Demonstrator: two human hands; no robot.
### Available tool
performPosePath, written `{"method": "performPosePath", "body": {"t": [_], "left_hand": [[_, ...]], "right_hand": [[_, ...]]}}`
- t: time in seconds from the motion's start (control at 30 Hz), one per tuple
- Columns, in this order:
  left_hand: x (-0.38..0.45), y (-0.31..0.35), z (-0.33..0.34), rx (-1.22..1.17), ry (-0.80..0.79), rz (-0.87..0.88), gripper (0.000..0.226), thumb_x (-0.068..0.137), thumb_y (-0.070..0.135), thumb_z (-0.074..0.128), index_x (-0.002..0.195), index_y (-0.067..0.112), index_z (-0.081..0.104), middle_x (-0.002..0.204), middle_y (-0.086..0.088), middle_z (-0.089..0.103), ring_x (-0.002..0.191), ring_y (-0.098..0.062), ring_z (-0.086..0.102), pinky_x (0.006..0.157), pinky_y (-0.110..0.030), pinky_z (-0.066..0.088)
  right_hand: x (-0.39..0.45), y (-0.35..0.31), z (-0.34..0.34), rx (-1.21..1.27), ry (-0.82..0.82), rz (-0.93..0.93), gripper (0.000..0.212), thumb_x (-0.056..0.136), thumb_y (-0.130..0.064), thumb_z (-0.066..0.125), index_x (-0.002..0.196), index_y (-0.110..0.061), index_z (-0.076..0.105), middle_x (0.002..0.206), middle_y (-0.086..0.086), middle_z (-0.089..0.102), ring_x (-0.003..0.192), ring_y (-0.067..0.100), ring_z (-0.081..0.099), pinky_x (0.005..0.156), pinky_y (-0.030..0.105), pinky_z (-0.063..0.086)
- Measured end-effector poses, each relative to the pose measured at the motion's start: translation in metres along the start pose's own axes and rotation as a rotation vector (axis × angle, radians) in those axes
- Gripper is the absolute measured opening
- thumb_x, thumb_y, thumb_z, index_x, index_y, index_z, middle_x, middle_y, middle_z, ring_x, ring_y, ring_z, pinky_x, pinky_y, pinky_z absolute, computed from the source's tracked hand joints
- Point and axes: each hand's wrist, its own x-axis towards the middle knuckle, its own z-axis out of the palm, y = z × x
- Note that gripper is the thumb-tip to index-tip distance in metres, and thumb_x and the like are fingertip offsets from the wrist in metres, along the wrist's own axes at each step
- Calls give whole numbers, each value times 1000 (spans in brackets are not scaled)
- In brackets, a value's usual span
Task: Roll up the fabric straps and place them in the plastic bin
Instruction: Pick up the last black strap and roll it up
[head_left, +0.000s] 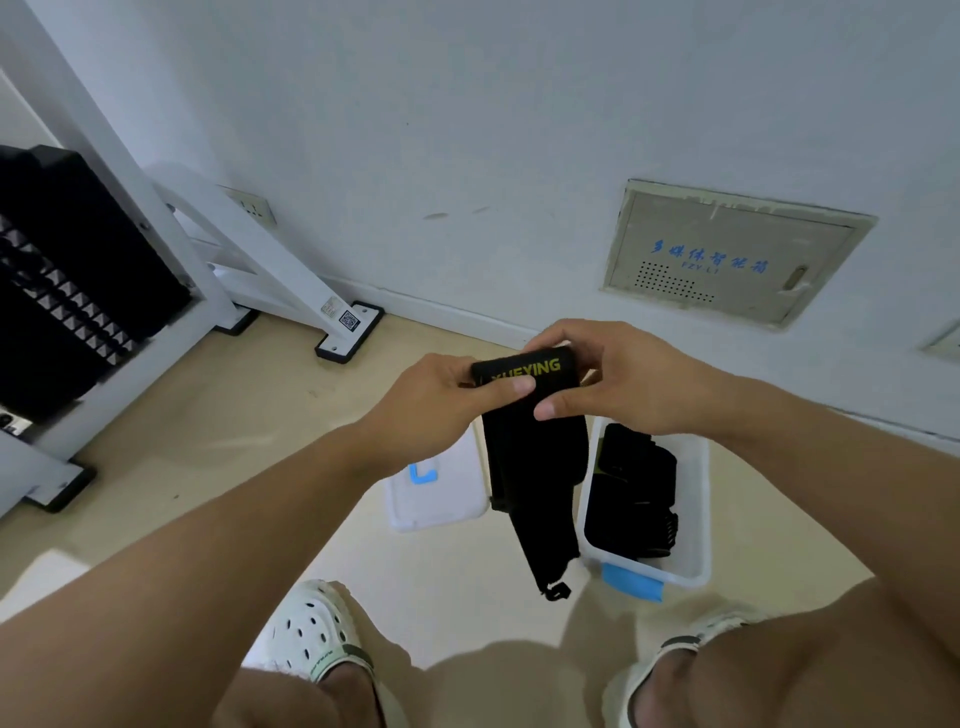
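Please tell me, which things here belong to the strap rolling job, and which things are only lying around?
Belong: black fabric strap with yellow lettering, held by left hand and right hand; clear plastic bin with blue latch; black rolled straps inside.

Only around: white bin lid; white metal frame; beige wall panel.

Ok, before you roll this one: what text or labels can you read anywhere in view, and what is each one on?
"XUEYING", yellow letters on the black fabric strap that both hands hold.
"FZV-L1" or similar, blurred, under a row of blue Chinese characters on the wall panel.
QR code sticker on the white frame foot: too small to read.
Lettering on the left shoe's strap: too blurred to read.
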Motion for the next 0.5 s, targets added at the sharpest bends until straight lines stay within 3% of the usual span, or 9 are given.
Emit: {"method": "performPosePath", "body": {"t": [0.07, 0.13, 0.3, 0.5], "left_hand": [[1, -2, 0, -81, 4, -32, 47, 75, 68, 72, 97, 28, 81, 101, -12, 76, 97, -21, 72, 101, -36, 52], [3, -3, 0, -156, -5, -61, 44, 78, 63, 72, 100, 26, 82, 101, -2, 80, 108, -22, 72, 108, -44, 50], [2, -1, 4, -330, -48, -115, 39, 99, 44, 61, 113, 11, 77, 109, -4, 79, 108, -18, 72, 102, -36, 52], [3, 1, 11, -474, 23, -168, 39, 106, 36, 51, 116, 8, 75, 110, -18, 76, 95, -21, 69, 106, -50, 50]], "right_hand": [[1, 0, 7, -32, 57, -54, 57, 75, -28, 89, 124, -39, 63, 107, -17, 70, 100, 4, 65, 88, 18, 52], [3, 0, 13, -90, 110, -140, 64, 72, -29, 91, 129, -39, 63, 114, -19, 63, 108, 2, 60, 90, 15, 49], [7, 2, 21, -246, 160, -257, 75, 67, -34, 93, 135, -38, 61, 123, -18, 54, 117, -3, 52, 98, 8, 37], [15, 7, 20, -411, 207, -262, 75, 69, -46, 89, 137, -38, 59, 122, -21, 53, 112, -1, 52, 96, 18, 44]]}}
